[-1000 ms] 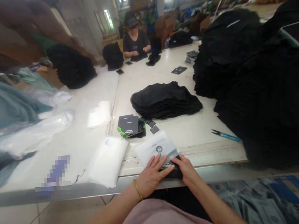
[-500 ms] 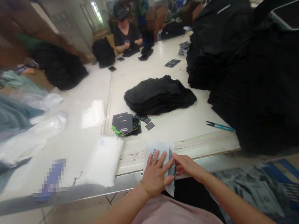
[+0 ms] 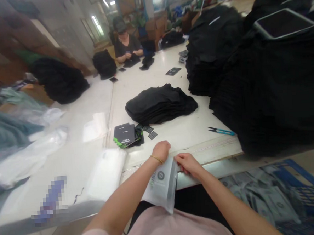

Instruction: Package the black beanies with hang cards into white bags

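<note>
A frosted plastic bag (image 3: 161,183) with printed lettering and a round logo lies tilted over the front table edge, its near end hanging toward my lap. My left hand (image 3: 162,151), with a gold bracelet at the wrist, is closed at the bag's far edge; its fingertips are partly hidden. At the bag's upper right corner, my right hand (image 3: 188,164) pinches the edge between thumb and fingers. Beyond my hands lie a stack of dark cards (image 3: 124,134) with green edges and several small black labels (image 3: 150,131).
A pile of folded black cloth (image 3: 160,105) sits mid-table, with taller black stacks (image 3: 214,50) at right. Blue thread snips (image 3: 221,131) lie near the front edge. White plastic bags (image 3: 107,173) are at left. Below right stands a blue crate (image 3: 310,193) of packed bags. A co-worker (image 3: 127,45) sits opposite.
My left hand has gone from lying spread on the bag to closed at its far edge. The bag has shifted toward me and more of its print shows. My right hand stays at its right edge.
</note>
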`<state>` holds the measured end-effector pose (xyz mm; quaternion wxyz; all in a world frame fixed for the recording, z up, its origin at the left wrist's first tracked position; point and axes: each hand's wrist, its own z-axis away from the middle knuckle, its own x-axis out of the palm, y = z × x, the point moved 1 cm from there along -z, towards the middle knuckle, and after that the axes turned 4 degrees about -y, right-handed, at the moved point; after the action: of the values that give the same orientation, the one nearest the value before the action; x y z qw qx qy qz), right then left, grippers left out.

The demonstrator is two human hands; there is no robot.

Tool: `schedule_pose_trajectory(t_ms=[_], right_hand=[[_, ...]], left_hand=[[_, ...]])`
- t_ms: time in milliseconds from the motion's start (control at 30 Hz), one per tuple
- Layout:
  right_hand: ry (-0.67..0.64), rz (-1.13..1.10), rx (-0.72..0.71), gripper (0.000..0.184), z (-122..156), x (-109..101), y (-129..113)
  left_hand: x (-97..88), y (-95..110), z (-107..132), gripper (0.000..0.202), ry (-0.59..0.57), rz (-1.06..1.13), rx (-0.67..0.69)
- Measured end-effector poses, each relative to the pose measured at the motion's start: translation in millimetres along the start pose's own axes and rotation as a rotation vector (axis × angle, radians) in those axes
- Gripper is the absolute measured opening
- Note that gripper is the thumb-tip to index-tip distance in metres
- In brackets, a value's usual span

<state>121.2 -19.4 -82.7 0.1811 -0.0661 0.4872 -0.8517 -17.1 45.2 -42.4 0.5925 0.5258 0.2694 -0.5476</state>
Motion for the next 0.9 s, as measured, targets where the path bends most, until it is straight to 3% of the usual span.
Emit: schedule_pose_trajectory(t_ms=[100,167,300,367,533,633,733,833,900], right_hand=[[-0.062,-0.007,0.051,0.023,29.1,22.1,21.8],[-0.018,-0.039,0.046,0.026,37.5,27.9,28.0],[0.099,-0.094,-0.030,0.032,19.5,12.6,15.9],[0.104,-0.091,-0.058,0.033,6.7,4.0,5.7],[0.035,-0.052,-0.092,0.027,2.3,19.7,-2.8],[-0.065,-0.027,-0.056,0.023,19.7,33.8,8.3],[-0.166,-0.004,0.005,0.022,43.0,27.9,24.4],[-0.101,0.009,0.002,0.010,62.5,8.2,31.1],[0.075,-0.008,-0.110,0.026,69.8,-4.8,26.0]], left_hand=[[-15.3,-12.0,-4.6,0.036,-0.008,0.002,-0.015],[-21.3,-13.0,-2.5,0.031,-0.081,0.023,0.074],[-11.7,-1.0,14.0,0.019,-0.302,0.052,0.318],[-2.7,2.8,22.7,0.018,-0.307,0.053,0.326],[7.6,-6.4,26.1,0.019,-0.111,0.060,0.169],[2.3,-23.7,19.5,0.020,0.026,0.063,0.046],[-9.2,-36.9,14.0,0.022,0.132,0.070,-0.093],[-19.0,-21.6,10.5,0.024,0.221,0.099,-0.186],[-20.6,10.8,12.3,0.023,0.258,0.173,-0.103]])
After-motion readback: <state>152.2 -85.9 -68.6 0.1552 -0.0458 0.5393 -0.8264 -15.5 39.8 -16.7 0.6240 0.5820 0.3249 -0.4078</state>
